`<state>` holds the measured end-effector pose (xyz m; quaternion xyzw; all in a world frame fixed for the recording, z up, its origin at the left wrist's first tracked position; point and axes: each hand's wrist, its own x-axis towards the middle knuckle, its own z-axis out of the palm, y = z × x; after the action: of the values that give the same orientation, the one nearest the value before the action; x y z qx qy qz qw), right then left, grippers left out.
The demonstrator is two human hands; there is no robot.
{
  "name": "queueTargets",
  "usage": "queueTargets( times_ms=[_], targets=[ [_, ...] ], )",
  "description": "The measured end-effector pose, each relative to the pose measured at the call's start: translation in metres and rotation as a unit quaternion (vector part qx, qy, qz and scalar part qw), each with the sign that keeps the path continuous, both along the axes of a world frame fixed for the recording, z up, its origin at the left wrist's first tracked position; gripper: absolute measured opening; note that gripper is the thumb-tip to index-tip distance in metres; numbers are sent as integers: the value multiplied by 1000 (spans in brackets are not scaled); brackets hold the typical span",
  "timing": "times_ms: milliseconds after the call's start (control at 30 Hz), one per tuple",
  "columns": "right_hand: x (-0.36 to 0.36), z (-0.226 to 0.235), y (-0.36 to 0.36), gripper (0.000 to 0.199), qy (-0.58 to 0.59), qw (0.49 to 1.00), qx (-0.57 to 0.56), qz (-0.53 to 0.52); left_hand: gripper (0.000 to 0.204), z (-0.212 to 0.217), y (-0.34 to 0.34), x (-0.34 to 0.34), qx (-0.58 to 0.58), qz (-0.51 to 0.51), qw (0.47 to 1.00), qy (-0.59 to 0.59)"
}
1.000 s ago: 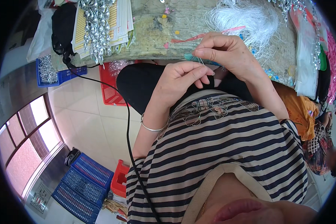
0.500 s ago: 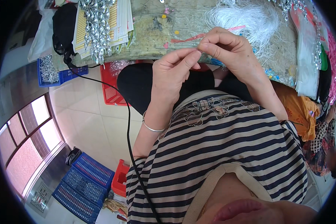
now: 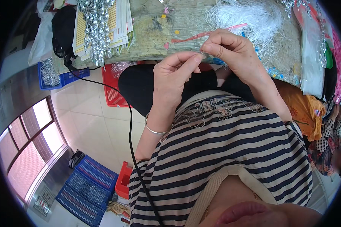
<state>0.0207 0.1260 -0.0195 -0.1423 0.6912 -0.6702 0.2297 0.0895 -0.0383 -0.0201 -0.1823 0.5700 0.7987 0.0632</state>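
Both hands meet over the near edge of the worktable (image 3: 147, 41). Thumb and forefinger of my left hand (image 3: 172, 77) are pinched together. Close beside them, my right hand (image 3: 235, 53) also pinches, its fingers curled. A thin, pale, thread-like bit shows between the two pinches, too fine to make out clearly. Just beyond my right hand lies a loose heap of shiny white thread (image 3: 250, 20). A strip of red ribbon (image 3: 191, 38) runs along the tabletop behind the fingertips.
Strands of silver beads (image 3: 94, 30) lie over stacked cards (image 3: 121, 26) at the table's left. Clear plastic bags (image 3: 312, 72) hang at the right edge. A red basket (image 3: 111, 92) and blue trays (image 3: 89, 185) stand below. A black cable (image 3: 130, 125) crosses the left side.
The fingertips have drawn slightly apart, and a thin pale bit now shows between them. My left hand has shifted a little left. The view has moved slightly.
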Motion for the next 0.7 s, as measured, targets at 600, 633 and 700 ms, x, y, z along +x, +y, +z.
queueTargets(
  times_ms=[600, 633, 700],
  targets=[
    [6, 9, 5, 23, -105, 994, -35, 7, 12, -4, -1, 4, 9, 6, 999, 44],
    [7, 14, 5, 20, -147, 989, -30, 9, 11, -5, -1, 4, -6, -3, 999, 43],
    [6, 11, 4, 17, -76, 997, -12, 26, 11, -4, -1, 4, -17, -7, 999, 43]
  ],
)
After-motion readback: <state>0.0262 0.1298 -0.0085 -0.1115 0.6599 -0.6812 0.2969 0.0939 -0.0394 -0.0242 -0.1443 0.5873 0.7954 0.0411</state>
